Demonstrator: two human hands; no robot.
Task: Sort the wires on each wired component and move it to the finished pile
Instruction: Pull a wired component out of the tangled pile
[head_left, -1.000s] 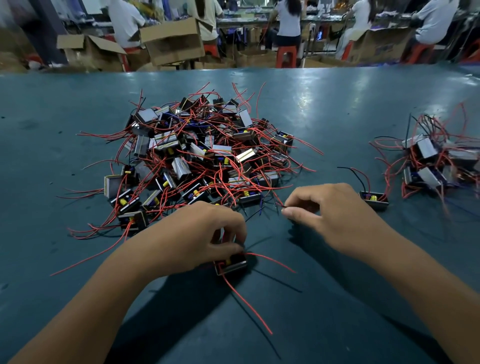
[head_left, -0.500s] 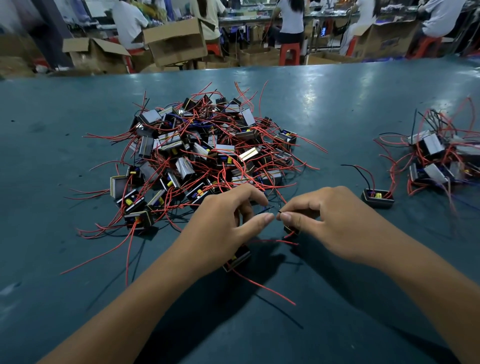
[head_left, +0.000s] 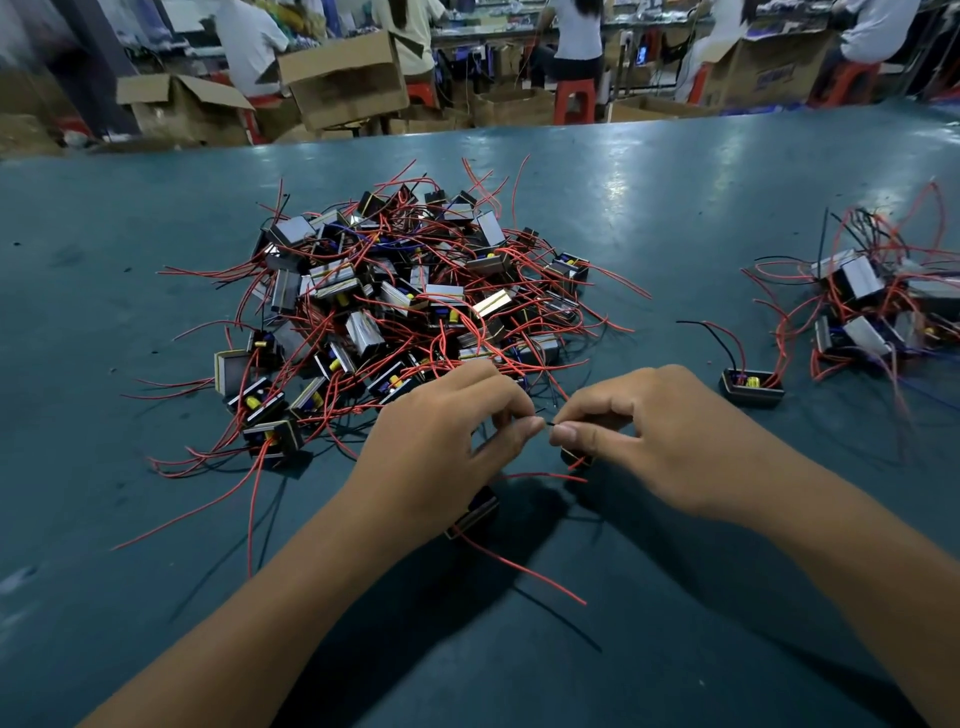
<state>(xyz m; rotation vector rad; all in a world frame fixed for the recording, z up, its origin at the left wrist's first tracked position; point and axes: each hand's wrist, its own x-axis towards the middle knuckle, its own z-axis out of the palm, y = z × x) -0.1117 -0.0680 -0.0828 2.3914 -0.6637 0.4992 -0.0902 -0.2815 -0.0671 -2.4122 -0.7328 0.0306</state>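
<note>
Left hand (head_left: 447, 441): thumb and forefinger pinched tight on one end of a thin black wire (head_left: 545, 423), the other fingers curled under the palm.
Right hand (head_left: 660, 436): pinching the same black wire from the other side, fingertips nearly touching the left hand's, at the middle of the bench (head_left: 675, 218).
Component under the left hand (head_left: 475, 514): a small dark block, half hidden below the wrist, and a red wire (head_left: 524, 571) runs from it toward the near edge.
Second block (head_left: 574, 460): peeking out below the right thumb, with red wire just beside it; which block the black wire belongs to, I cannot tell.
Big pile (head_left: 405, 312): a tangled heap of metal-cased blocks and red wires toward the far left of the bench, its near edge just beyond the left knuckles.
Single block (head_left: 750, 387): sitting apart, right of the right hand, with a black and a red wire curling up.
Smaller pile (head_left: 872, 306): at the right edge, well apart from the big one.
Background: cardboard boxes (head_left: 343, 78), red stools (head_left: 574, 101) and seated people beyond the far edge.
</note>
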